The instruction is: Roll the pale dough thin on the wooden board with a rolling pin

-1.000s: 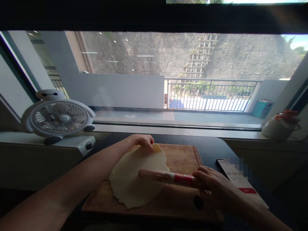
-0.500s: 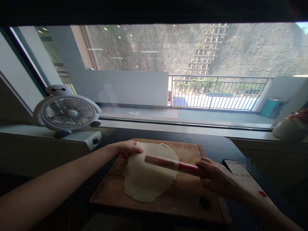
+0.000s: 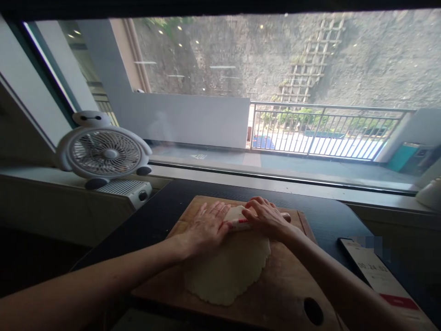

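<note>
A flattened sheet of pale dough (image 3: 227,269) with an uneven edge lies on a wooden cutting board (image 3: 285,271). Across its far part rests a wooden rolling pin (image 3: 241,222) with a red and white label, mostly covered by my hands. My left hand (image 3: 210,223) lies over the pin's left part, palm down and fingers stretched forward. Over the right part, my right hand (image 3: 267,216) bends its fingers round the pin, whose right end sticks out beyond it.
The board sits on a dark table (image 3: 144,230). At the right edge lies a phone (image 3: 375,271) showing a timer. A white character-shaped fan (image 3: 110,154) stands at the left by the window. A pale rounded object (image 3: 430,195) is partly visible on the right sill.
My left hand has moved from the dough's far-left edge onto the rolling pin. The pin, earlier held by one end in my right hand, now lies across the dough under both hands. The view has shifted.
</note>
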{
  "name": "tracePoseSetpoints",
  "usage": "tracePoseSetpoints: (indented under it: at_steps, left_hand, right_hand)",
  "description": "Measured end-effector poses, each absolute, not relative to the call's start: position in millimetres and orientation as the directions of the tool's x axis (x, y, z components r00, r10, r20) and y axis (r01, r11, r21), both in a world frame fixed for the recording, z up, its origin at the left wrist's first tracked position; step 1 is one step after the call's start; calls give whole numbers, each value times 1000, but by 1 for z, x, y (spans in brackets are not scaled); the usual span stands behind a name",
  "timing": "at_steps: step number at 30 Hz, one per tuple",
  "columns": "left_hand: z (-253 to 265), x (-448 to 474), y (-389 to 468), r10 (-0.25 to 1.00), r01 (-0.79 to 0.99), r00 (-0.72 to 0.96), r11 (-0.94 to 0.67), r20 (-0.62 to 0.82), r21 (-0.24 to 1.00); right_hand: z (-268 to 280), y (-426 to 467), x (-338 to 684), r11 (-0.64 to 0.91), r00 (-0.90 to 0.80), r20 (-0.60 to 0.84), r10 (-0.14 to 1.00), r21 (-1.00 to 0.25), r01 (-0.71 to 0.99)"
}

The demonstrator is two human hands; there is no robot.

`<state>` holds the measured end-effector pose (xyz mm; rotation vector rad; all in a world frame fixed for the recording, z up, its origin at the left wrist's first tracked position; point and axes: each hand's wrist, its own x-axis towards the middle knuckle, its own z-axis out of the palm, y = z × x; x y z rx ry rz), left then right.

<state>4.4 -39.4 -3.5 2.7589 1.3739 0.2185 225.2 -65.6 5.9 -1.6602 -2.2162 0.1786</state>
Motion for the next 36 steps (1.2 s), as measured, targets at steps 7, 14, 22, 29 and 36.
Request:
tracePoseSetpoints:
  at_steps: [7, 14, 22, 29, 36]
  left_hand:
    - [-8, 12, 26, 877, 870, 473, -480, 84, 114]
    - [-6, 17, 49, 903, 895, 429, -422, -18, 142]
    - [-6, -18, -29, 740, 735, 671, -671, 35, 93]
    - [-7, 16, 62, 880, 880, 473, -468, -49, 81]
    - [-9, -12, 3, 791, 785, 611, -606, 0, 128]
  right_hand:
    - [-7, -19, 212, 158, -123, 178, 976, -204, 966]
    - [-3, -6, 211, 126, -100, 129, 987, -214, 969]
    - [-12, -88, 201, 353, -316, 214, 924, -168, 920]
    - [-3, 2, 210, 161, -147, 76, 986, -229, 960]
    - [-4, -68, 201, 309, -285, 132, 949, -238, 921]
